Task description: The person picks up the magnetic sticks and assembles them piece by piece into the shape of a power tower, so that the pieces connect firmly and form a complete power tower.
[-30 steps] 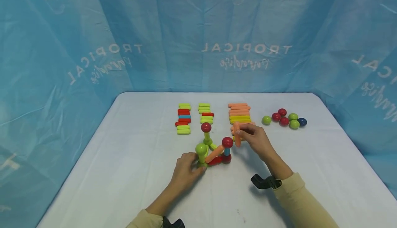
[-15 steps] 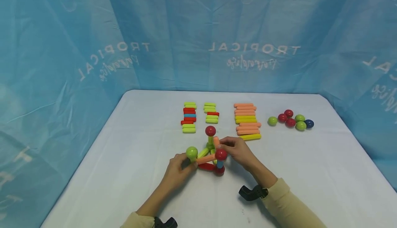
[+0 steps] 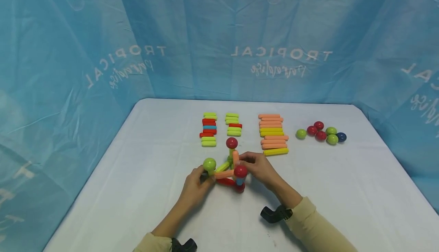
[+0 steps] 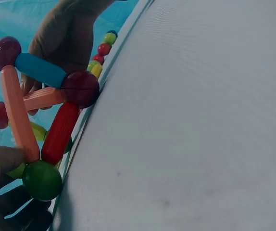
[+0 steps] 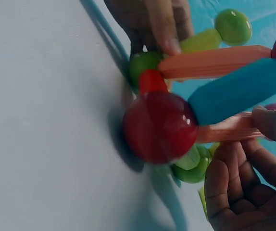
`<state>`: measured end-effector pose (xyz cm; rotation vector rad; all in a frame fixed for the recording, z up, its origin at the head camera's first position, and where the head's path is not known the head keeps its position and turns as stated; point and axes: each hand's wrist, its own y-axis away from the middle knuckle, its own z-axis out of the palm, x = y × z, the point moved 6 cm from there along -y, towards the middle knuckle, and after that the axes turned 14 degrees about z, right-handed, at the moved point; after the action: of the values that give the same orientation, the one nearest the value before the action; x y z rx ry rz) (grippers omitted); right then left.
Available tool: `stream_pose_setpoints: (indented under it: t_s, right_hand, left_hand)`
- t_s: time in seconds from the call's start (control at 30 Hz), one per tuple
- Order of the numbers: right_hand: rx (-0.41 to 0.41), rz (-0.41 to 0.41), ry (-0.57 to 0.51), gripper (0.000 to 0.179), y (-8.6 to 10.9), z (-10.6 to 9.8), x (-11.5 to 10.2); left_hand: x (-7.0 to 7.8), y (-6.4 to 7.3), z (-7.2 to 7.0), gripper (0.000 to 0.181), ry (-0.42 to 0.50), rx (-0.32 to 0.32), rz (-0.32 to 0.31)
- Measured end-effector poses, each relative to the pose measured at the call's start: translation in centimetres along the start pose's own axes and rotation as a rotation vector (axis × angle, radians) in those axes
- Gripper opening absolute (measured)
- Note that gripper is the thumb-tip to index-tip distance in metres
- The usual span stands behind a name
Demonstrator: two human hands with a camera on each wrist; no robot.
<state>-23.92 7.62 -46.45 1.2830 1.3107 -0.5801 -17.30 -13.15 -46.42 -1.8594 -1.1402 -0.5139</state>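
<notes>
Head view: left hand (image 3: 194,187) pinches the frame (image 3: 224,174) at its eight o'clock; right hand (image 3: 260,168), at three, pinches an orange rod (image 3: 235,157).

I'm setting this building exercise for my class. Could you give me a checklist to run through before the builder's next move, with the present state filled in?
1. Frame steadied: ok; the left hand holds it near the green base ball.
2. Orange rod gripped: ok; the right hand pinches it between thumb and fingers.
3. Rod's near end seated in the lower red ball: cannot tell; the joint is hidden.
4. Rod's far end joined to the far red ball: cannot tell from these views.
5. A hand free for another piece: not ok; both are occupied.
6. Spare rods sorted: ok; three columns lie beyond the frame.
</notes>
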Motion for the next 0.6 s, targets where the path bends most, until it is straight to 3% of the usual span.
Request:
stream_pose_setpoints:
  t_s: [0.17,0.3,0.47,0.6]
  right_hand:
    - [0.001,-0.013,0.011,0.022,0.1,0.3,0.0]
    - [0.053,-0.013,0.006,0.025,0.0,-0.2,-0.1]
    - [0.118,-0.107,-0.027,0.034,-0.5,-1.1,-1.3]
    - [0.048,-0.164,0.012,0.045,-1.4,-0.8,-2.1]
  left_hand:
    - [-0.2,-0.1,-0.1,0.023,0.038,0.020,-0.017]
    - [-0.2,-0.1,0.1,0.025,0.058,0.016,-0.026]
    - [-0.1,-0.2,0.1,0.025,0.071,0.019,-0.020]
    - [-0.1,-0.2,0.1,0.023,0.069,0.022,-0.012]
